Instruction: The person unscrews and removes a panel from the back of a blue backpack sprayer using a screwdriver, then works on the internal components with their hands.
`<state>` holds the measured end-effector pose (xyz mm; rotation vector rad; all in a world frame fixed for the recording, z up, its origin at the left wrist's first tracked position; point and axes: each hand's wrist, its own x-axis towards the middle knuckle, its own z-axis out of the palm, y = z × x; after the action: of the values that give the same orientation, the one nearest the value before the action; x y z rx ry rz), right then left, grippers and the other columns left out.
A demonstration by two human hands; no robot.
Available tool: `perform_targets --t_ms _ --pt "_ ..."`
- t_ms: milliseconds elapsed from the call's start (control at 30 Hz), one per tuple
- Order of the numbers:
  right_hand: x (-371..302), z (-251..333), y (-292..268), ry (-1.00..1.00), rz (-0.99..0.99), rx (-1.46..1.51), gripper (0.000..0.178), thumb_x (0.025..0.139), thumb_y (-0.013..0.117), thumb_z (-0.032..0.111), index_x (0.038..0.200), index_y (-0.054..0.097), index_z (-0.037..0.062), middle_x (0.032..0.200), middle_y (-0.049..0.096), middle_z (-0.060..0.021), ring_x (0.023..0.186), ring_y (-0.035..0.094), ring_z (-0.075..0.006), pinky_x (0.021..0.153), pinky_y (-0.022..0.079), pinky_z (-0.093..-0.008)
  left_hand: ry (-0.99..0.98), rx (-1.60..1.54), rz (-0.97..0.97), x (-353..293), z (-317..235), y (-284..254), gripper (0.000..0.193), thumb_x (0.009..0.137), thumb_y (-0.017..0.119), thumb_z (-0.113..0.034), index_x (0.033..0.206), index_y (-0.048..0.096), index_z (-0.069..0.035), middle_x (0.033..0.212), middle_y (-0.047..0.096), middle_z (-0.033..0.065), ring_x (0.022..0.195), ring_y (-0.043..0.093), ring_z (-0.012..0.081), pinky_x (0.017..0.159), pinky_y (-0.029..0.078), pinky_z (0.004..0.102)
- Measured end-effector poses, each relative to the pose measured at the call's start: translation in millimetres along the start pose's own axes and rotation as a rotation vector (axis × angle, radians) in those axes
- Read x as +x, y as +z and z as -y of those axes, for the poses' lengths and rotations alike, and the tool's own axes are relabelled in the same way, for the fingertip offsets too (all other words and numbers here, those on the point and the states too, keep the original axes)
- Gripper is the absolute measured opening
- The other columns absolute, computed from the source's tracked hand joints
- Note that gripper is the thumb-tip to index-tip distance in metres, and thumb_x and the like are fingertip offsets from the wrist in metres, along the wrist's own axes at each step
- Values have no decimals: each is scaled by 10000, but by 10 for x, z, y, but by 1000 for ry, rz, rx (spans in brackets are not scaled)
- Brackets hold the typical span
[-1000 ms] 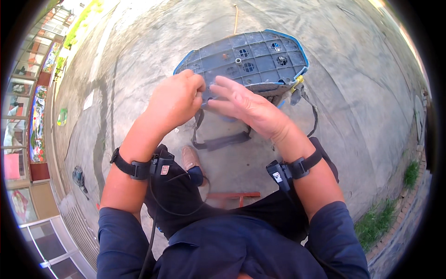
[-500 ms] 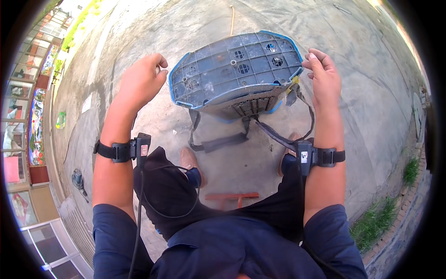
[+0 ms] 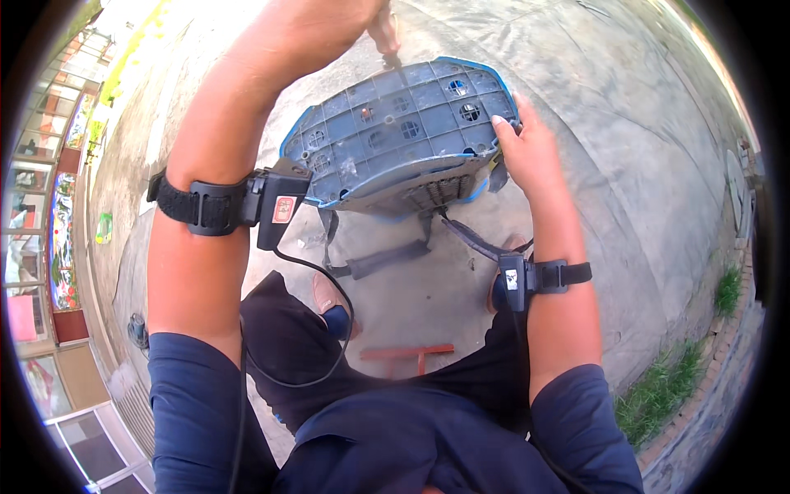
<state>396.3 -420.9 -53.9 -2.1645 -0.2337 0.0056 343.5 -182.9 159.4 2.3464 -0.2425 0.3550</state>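
Observation:
An upturned backpack sprayer (image 3: 436,123) stands on the ground before me, its dark ribbed base facing up and edged in blue. My right hand (image 3: 531,152) is closed on the base's right edge, thumb on top, the other fingers mostly hidden. Over the far side reaches my left hand (image 3: 333,29), partly cut off by the upper edge of the view. Its fingers are closed and point down near the far rim; what they hold, if anything, is blurred. Black padded shoulder straps (image 3: 387,257) hang from the sprayer's near side toward my feet.
A red metal bar (image 3: 407,351) lies on the concrete between my legs. Cabled black devices are strapped to both forearms. Glass-fronted buildings (image 3: 25,247) line the left, with a small dark tool-like object (image 3: 137,329) nearby. Grass (image 3: 666,391) grows along bricks at right.
My left hand has swung up and right to the sprayer's far side. The right hand has moved slightly left and down onto the base's edge. The thin tan rod behind the sprayer no longer shows.

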Motion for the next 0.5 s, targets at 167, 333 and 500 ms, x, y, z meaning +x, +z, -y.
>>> perform_targets --t_ms 167,333,500 --pt "-11 -50 33 -34 -25 1 617 946 650 290 1469 512 -6 1301 654 -280 1219 631 -419 1034 495 -440 36 104 -197 275 241 485 135 968 641 -86 1045 587 11 884 610 194 742 655 299 728 541 421" --pt "-43 16 26 13 -12 2 614 944 648 299 1468 521 5 1285 658 -278 1200 635 -426 1017 499 -449 183 95 -251 439 552 743 128 957 635 -69 1044 585 10 970 596 217 749 666 318 753 536 440" --pt "-23 -86 40 -38 -46 3 619 941 650 311 1474 522 23 1286 654 -284 1190 638 -426 1007 503 -454 99 -27 -205 491 531 847 112 976 612 -55 1061 569 4 939 578 192 688 673 273 700 547 414"
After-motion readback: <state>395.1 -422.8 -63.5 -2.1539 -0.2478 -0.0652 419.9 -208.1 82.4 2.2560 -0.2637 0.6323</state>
